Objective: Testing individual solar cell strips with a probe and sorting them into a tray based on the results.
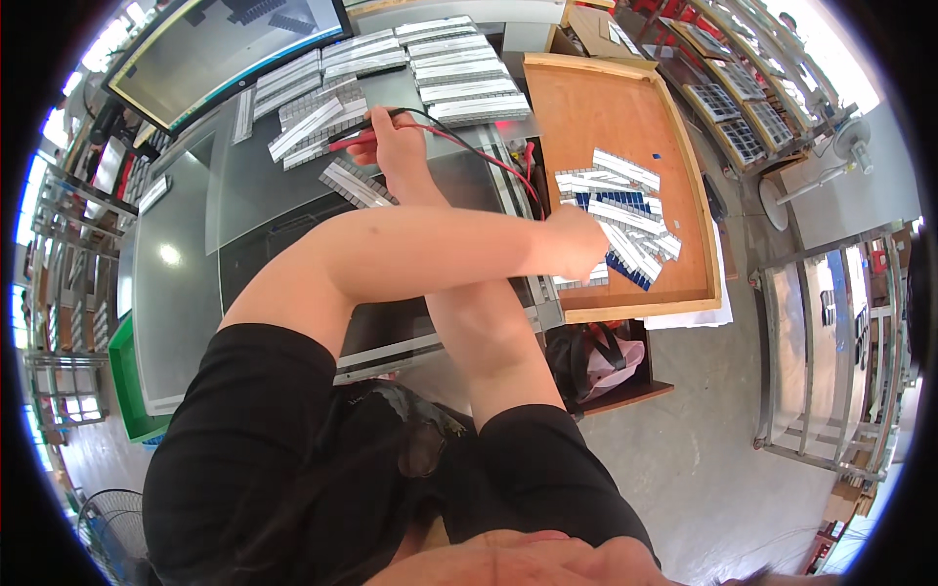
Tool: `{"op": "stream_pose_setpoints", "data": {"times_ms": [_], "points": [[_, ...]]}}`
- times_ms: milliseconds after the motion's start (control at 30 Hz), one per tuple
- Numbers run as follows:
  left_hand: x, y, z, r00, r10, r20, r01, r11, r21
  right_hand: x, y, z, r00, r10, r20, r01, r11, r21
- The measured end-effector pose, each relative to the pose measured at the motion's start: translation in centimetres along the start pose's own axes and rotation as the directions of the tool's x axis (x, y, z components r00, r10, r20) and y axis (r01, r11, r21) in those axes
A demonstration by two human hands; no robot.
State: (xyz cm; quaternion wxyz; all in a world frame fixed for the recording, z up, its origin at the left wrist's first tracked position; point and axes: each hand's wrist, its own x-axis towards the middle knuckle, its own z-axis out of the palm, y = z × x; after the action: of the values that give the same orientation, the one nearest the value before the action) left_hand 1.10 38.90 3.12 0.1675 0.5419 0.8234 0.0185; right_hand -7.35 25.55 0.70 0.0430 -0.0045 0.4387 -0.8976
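My arms are crossed, the left forearm passing over the right. My right hand (pixel 399 146) is closed around a red test probe (pixel 350 142), whose tip points left over white-and-grey segmented strips (pixel 311 127) on the dark glass worktop. Below that hand, another segmented strip (pixel 354 182) lies apart on the glass. My left hand (pixel 578 244) is at the near left side of a wooden tray (pixel 611 103), against a loose pile of strips (pixel 630 217), some showing dark blue faces. Its fingers are turned away, so any grip is hidden.
Rows of stacked strips (pixel 459 68) line the worktop's back beside a monitor (pixel 230 49). Red and black leads (pixel 479 151) run from my right hand toward the tray's left edge. A bag (pixel 601 361) sits below the tray. A metal rack (pixel 831 342) and white fan (pixel 852 146) stand right.
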Motion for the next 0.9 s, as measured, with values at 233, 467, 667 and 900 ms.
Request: {"op": "stream_pose_setpoints", "data": {"times_ms": [233, 467, 667, 900], "points": [[1.0, 0.7, 4.2, 0.97, 0.134, -0.203, -0.109, 0.986, 0.128, -0.2, 0.1, 0.4, 1.0, 0.015, 0.019, -0.015, 0.999, -0.031], [1.4, 0.6, 3.5, 0.996, 0.083, -0.036, -0.085, 0.996, -0.034, -0.3, -0.3, 0.3, 0.999, 0.021, 0.029, -0.02, 0.999, -0.026], [2.9, -0.5, 4.6, 0.998, 0.061, 0.017, -0.052, 0.939, -0.341, -0.5, -0.4, 0.2, 1.0, 0.014, 0.025, -0.013, 0.999, -0.048], [3.1, 0.7, 4.5, 0.994, 0.102, 0.031, -0.088, 0.949, -0.301, 0.1, -0.4, -0.2, 0.999, 0.033, 0.028, -0.033, 0.999, 0.014]]}}
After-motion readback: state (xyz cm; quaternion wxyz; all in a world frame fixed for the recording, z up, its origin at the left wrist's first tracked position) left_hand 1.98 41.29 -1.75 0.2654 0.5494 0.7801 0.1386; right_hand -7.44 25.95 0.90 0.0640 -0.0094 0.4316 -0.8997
